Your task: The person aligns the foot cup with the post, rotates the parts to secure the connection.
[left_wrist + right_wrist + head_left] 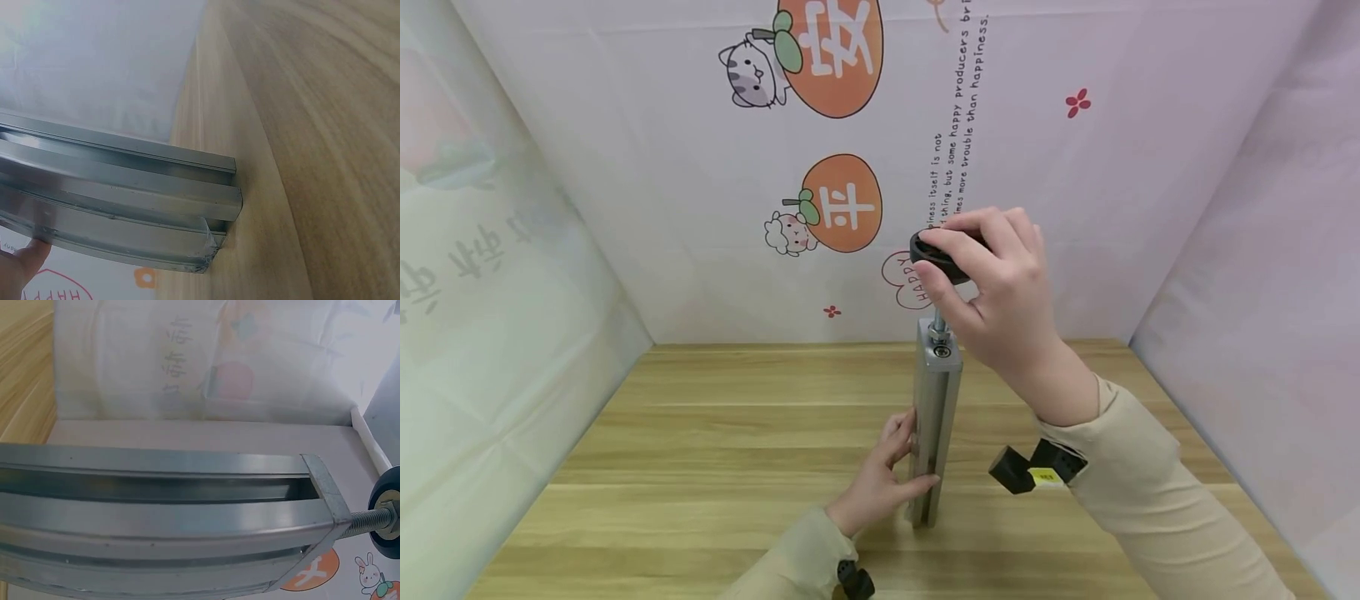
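Note:
A grey aluminium profile [934, 433] stands upright on the wooden table, slots running along its sides. From the end plate [328, 487] on its top rises a threaded rod [370, 521], which carries a round black levelling foot [942, 261]. My right hand [1011, 292] grips this foot by its rim, thumb on the near side and fingers over the top. Low on the profile, my left hand [880, 483] holds it between thumb and fingers. Only a fingertip [34, 253] of that hand shows in the left wrist view, against the metal. A nut [939, 332] sits around the rod's base.
Wood-grain tabletop [737, 450] spreads around the profile's foot. A printed white cloth [662, 167] with cartoon fruit hangs behind, and pale cloth walls [1247, 250] stand on both sides. A bit of clear film [209, 237] clings to the profile's lower end.

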The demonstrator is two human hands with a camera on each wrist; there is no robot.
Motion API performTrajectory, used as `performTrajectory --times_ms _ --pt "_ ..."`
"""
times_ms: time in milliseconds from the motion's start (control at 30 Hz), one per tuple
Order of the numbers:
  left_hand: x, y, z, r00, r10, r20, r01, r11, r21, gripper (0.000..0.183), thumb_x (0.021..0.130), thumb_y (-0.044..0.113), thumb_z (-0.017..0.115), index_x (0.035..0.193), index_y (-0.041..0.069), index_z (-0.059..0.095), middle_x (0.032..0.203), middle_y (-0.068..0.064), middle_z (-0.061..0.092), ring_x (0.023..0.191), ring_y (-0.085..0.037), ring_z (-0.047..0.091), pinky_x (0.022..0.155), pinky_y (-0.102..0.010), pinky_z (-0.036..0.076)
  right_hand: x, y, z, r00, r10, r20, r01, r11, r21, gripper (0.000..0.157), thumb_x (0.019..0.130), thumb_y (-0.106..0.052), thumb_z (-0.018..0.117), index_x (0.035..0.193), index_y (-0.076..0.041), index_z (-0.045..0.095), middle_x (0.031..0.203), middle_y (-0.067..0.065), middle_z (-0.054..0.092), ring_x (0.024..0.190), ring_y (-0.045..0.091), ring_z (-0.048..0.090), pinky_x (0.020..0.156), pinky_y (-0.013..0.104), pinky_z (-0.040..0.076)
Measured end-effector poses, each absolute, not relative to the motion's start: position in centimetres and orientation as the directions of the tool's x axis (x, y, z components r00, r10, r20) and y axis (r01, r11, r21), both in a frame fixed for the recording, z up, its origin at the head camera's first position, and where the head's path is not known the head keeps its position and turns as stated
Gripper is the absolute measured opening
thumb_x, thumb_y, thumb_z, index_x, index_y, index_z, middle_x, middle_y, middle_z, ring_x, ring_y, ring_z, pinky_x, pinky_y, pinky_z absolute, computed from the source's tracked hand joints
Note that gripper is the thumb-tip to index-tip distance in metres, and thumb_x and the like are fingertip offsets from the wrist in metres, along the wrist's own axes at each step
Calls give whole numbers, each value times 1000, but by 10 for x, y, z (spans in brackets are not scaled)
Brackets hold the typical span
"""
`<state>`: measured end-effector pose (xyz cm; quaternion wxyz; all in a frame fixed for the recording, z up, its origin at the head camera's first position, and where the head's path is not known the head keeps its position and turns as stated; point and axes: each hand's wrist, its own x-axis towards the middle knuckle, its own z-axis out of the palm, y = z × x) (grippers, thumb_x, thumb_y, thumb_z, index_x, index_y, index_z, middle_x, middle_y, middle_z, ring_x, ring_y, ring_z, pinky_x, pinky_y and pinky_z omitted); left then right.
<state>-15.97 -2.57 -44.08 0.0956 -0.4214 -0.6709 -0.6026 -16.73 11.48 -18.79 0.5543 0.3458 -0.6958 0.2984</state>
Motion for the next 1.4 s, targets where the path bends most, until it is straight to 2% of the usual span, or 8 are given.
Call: performTrajectory --times_ms 200,333,433,500,633,800,1033,1400 --pt "-160 -26 -441 -633 453 628 675 -74 734 99 81 -7 68 152 27 8 136 -21 31 123 -7 33 97 -31 44 -174 120 -194 -215 -53 975 -899 401 -176 54 92 -47 48 103 3 66 98 17 57 92 26 45 81 34 33" --pt "-160 -27 -441 -630 449 633 681 -72 729 98 82 -7 68 152 26 7 137 -21 30 122 -9 35 97 -32 44 -186 125 -200 -393 -71 917 -919 46 -391 45 89 -34 49 113 4 59 106 4 55 99 15 48 90 28 38" --pt "-161 -27 -442 -625 445 641 687 -77 723 99 81 -7 68 152 26 8 137 -21 30 122 -9 35 96 -31 44 -196 129 -205 -535 -207 819 -759 -307 -574 40 90 -32 50 119 -5 56 109 0 55 100 14 51 93 29 38" --pt "-161 -27 -443 -615 442 653 698 -79 711 99 81 -8 68 152 26 8 136 -22 31 122 -8 36 95 -31 45 -202 131 -208 -577 -311 755 -594 -475 -649 40 89 -35 53 122 -13 53 110 2 56 103 16 52 98 31 35" --pt "-162 -25 -444 -596 437 674 717 -88 691 101 80 -9 69 152 26 7 134 -23 32 121 -8 36 93 -31 46 -207 134 -210 -555 -486 676 -384 -571 -726 46 89 -41 51 128 -16 48 115 3 56 109 16 51 98 34 35" --pt "-161 -24 -441 -611 440 658 703 -82 707 101 81 -6 68 152 31 7 136 -22 32 122 -8 35 93 -31 45 -209 134 -210 -521 -565 640 -226 -632 -742 47 92 -43 44 132 -18 46 120 10 55 110 21 54 94 33 41" --pt "-162 -25 -442 -604 438 666 714 -73 696 101 80 -8 68 152 30 8 134 -22 33 120 -9 36 94 -32 46 -213 129 -211 -385 -630 674 -10 -728 -686 51 91 -35 42 138 -14 40 125 15 51 116 26 49 100 38 40" --pt "-160 -27 -441 -666 448 596 649 -45 759 98 82 -3 69 152 30 10 136 -19 33 121 -10 36 96 -35 44 -217 125 -210 -287 -620 730 128 -780 -612 48 88 -22 40 133 -7 44 128 17 45 119 26 45 105 39 36"
